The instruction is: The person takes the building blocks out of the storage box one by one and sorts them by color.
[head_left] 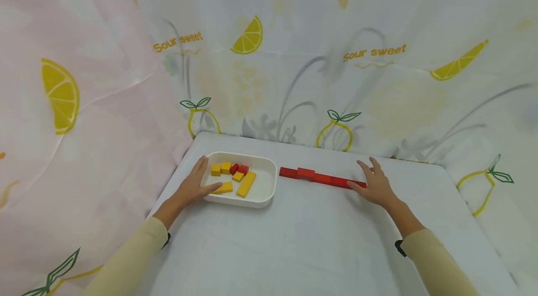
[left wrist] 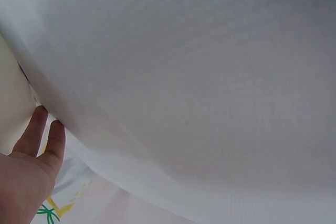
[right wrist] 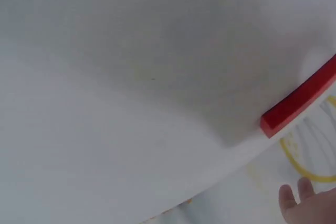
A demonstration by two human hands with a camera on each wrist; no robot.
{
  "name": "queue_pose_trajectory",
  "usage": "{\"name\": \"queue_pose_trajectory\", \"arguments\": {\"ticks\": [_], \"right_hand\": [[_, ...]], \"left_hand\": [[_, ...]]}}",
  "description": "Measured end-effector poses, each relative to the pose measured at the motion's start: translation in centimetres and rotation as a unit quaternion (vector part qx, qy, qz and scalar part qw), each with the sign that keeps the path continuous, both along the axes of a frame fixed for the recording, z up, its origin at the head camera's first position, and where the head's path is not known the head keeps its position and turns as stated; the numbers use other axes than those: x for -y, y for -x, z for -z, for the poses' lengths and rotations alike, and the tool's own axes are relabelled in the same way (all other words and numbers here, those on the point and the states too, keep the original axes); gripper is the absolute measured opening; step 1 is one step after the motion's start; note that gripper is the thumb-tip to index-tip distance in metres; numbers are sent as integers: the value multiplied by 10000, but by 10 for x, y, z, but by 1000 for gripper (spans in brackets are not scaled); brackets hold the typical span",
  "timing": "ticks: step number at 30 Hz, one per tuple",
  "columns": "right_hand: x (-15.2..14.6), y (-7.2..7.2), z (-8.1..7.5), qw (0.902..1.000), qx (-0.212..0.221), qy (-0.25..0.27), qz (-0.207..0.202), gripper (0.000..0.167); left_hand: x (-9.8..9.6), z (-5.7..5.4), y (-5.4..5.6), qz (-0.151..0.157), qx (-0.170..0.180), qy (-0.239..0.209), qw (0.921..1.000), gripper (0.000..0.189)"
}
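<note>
Red block row on desk, long axis 9-to-3 o'clock, lies toward 9 o'clock from right hand (nearer), fingers apart. Left hand, fingers apart, at 9-o'clock end of tray.

A white table bears a white tray and (just beside it) a red block row.

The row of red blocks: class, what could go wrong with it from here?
The right hand is at the right end of the red row, so a slight nudge might push blocks out of line.
The left hand is at the white tray, which sits close to the row's other end; if the tray slid right, it could bump the row.
</note>
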State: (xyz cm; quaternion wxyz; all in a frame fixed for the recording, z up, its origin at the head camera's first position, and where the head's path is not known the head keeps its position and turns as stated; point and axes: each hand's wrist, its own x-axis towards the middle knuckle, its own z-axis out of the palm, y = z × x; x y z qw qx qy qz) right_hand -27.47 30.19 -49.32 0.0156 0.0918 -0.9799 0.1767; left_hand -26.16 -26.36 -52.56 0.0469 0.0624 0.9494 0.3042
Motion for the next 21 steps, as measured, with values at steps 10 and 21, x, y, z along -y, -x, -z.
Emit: {"name": "queue_pose_trajectory", "arguments": {"ticks": [10, 21], "right_hand": [[55, 5, -11, 9972, 85, -564, -475, 91], [125, 11, -17, 9918, 50, -497, -1176, 91]], "left_hand": [[-1, 0, 0, 18, 50, 11, 10000, 111], [-1, -2, 1, -11, -25, 106, 9999, 110]]}}
